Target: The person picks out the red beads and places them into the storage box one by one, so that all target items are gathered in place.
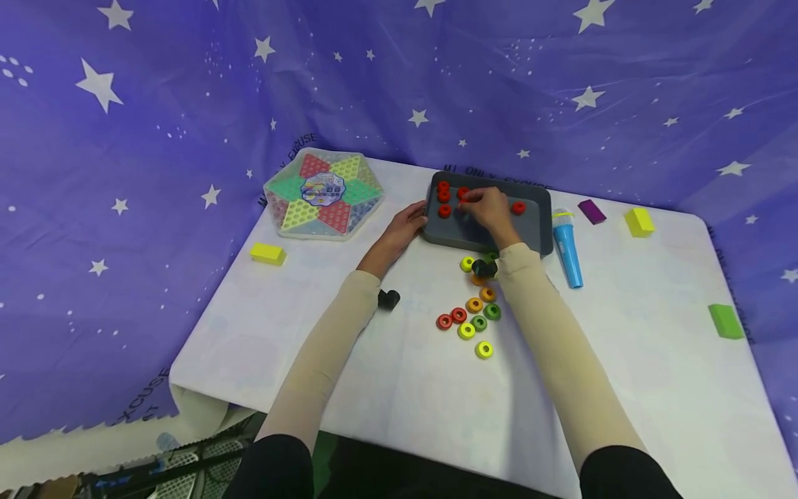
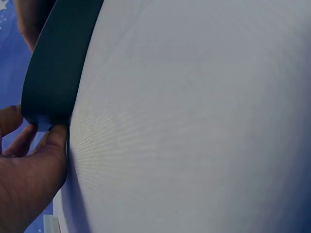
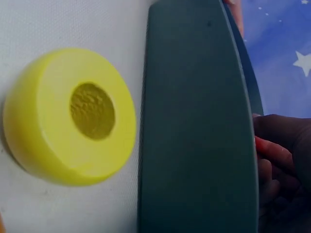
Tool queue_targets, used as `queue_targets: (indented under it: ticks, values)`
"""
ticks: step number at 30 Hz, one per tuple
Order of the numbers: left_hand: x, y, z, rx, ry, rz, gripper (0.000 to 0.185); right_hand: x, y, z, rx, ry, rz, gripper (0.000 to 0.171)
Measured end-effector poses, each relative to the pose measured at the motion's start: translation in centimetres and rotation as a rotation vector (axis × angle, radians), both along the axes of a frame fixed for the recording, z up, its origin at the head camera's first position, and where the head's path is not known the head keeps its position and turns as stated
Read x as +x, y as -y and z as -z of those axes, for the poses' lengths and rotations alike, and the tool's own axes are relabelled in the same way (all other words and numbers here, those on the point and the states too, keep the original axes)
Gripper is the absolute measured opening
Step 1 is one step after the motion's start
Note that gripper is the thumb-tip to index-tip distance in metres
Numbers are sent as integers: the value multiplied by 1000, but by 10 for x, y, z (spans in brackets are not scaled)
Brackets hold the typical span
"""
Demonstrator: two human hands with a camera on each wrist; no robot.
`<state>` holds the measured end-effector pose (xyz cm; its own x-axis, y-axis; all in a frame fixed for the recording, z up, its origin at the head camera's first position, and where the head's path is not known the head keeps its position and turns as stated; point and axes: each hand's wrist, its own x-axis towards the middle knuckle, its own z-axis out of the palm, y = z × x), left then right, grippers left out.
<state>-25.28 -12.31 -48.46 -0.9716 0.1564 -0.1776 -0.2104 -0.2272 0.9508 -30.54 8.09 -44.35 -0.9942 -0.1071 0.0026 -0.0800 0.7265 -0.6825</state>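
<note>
A dark grey tray [image 1: 536,229] stands toward the back of the table with several red rings [image 1: 445,211] in it, most toward its left end. My left hand [image 1: 402,232] holds the tray's left end, its fingers and thumb round the corner in the left wrist view. Reaching over the front wall, my right hand [image 1: 492,211] pinches a red ring [image 3: 268,149] inside the tray. Lone at the right of the tray lies another red ring [image 1: 519,207]. A yellow ring [image 3: 46,121] sits just outside the front wall, below my right wrist.
Loose red, yellow, green and orange rings [image 1: 474,305] lie in front of the tray. A blue toy microphone [image 1: 568,253] is close at its right. Chinese checkers box [image 1: 323,194] stands left. Yellow [image 1: 268,254], purple [image 1: 591,212] and green [image 1: 726,321] blocks lie around.
</note>
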Motion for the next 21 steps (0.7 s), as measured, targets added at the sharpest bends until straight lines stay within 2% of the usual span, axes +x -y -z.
queue_targets:
  ticks: [2, 9, 11, 21]
  values:
    - [-1, 1, -1, 4, 6, 7, 49, -2, 1, -1, 14, 3, -3, 29]
    - [3, 3, -17, 39, 43, 47, 52, -6, 4, -4, 65, 57, 3, 32]
    - [3, 4, -18, 35, 45, 52, 52, -7, 3, -5, 79, 68, 7, 33]
    - [-5, 1, 1, 25, 22, 6, 50, -9, 5, -4, 102, 65, -8, 34]
